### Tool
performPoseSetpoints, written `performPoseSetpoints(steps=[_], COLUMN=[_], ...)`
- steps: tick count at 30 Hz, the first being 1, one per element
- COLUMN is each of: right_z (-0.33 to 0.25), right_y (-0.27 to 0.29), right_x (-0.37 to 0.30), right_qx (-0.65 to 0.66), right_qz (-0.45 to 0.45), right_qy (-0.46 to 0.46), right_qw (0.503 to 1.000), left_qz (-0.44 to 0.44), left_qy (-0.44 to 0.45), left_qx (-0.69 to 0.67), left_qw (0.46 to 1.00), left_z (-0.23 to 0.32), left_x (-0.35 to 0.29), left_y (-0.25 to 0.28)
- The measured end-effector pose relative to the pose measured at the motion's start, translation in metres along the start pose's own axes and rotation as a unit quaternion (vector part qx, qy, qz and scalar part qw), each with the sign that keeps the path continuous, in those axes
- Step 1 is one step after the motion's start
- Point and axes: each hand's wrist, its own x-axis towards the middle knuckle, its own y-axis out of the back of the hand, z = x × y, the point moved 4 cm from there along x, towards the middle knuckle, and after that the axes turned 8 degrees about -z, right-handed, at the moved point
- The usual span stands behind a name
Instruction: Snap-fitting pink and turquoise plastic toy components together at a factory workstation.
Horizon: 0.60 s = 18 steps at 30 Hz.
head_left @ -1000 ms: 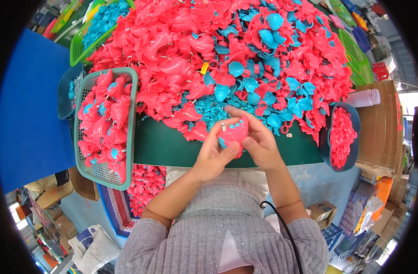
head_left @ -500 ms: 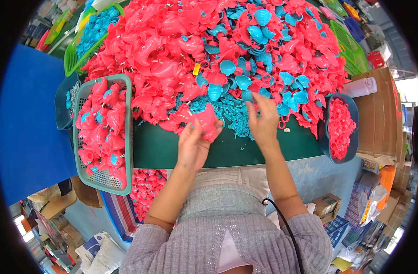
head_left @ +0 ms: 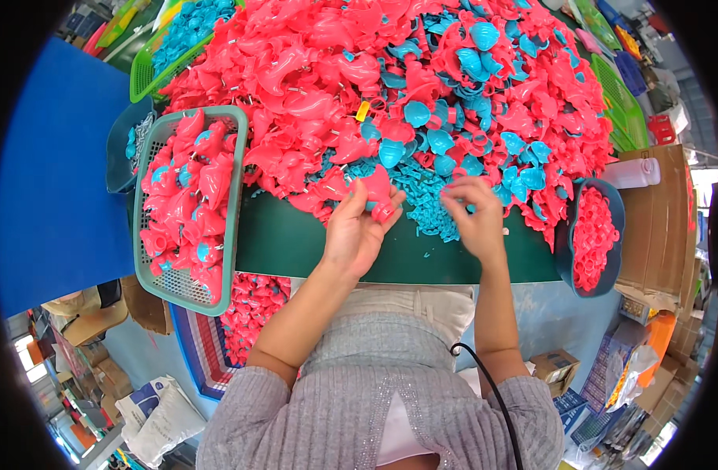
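Observation:
My left hand (head_left: 357, 239) is closed around a glossy pink plastic shell piece (head_left: 380, 193), tilted up from the palm, with a bit of blue at its side. Just right of it, my right hand (head_left: 478, 219) has its fingers curled together in a pinch. A spot of blue shows between those fingers, but whether it is held or lies behind them is unclear. Beyond both hands spreads a large heap of pink shell pieces (head_left: 312, 78) mixed with blue cup-like shells (head_left: 392, 153). Small blue strip-like parts (head_left: 433, 207) lie between the hands on the green table (head_left: 288, 254).
A grey-green basket (head_left: 237, 211) of pink-and-blue pieces stands left. At right are a dark tub (head_left: 563, 254) of pink rings, a pale bottle (head_left: 632, 173) and a cardboard box (head_left: 649, 227). Another dark tub (head_left: 117, 149) and a bright green basket (head_left: 142, 74) sit far left.
My right hand has come down from the heap's blue shells, its fingers now drawn together. My left hand still holds the pink piece, now turned. The whole view has shifted slightly.

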Motion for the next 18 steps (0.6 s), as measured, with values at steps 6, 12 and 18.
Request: performPoseSetpoints(steps=[6,12,18], right_z=[-0.061,-0.057,-0.057], right_y=[-0.041,-0.044,-0.049], right_x=[-0.014,-0.013,-0.024], right_qx=[0.097,0.151,0.163], right_qz=[-0.032,0.028,0.094], right_qy=[0.065,0.139,0.124], right_qw=[0.993,0.978,0.974], left_qz=[-0.066,-0.074,-0.108], left_qy=[-0.052,-0.087,-0.127], left_qx=[0.018,0.009,0.013], left_qw=[0.996,0.993,0.986], left_z=[-0.008,-0.008,-0.007], left_x=[0.000,-0.005,-0.009], left_y=[-0.017,-0.031,-0.034])
